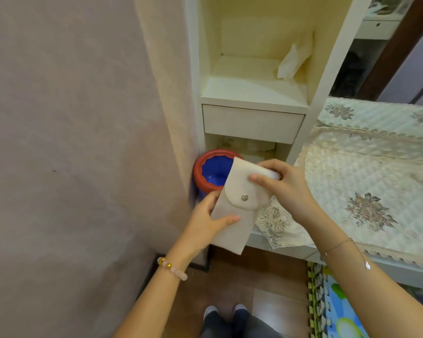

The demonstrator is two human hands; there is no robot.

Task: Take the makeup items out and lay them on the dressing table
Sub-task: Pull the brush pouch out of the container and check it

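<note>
A: Where's the pouch [232, 208] rn?

B: Beige fabric pouch w/ a round flap and a metal snap [244, 197], held in the air between both hands, just off the front-left corner of the dressing table [401, 269]. Tilted, top end leaning up and right.

A: Left hand?

B: Left hand [206, 222] is closed round the pouch's lower half, thumb across the front below the flap, other fingers behind. Pink bead bracelet [172, 268] on that wrist.

A: Right hand?

B: Right hand [282, 185] is at the pouch's top end, fingers curled and pinching something pale there. Can't tell if it's the pouch's rim or an item coming out. Thin chain bracelet [344, 247] on that wrist.

A: Flap open?

B: It lies folded down on the front, snap showing. Whether it's fastened, can't tell.

A: What's around the pouch?

B: Behind it, a bin [209, 173] w/ red rim and blue inside, partly hidden by it. To its right, the table's lace floral cloth [366, 191], a corner hanging over the edge just beside the pouch. Above and behind, a white shelf unit [253, 93] w/ a drawer [252, 123] and a tissue pack [294, 61]. Left of it, a curtain [83, 142].
</note>
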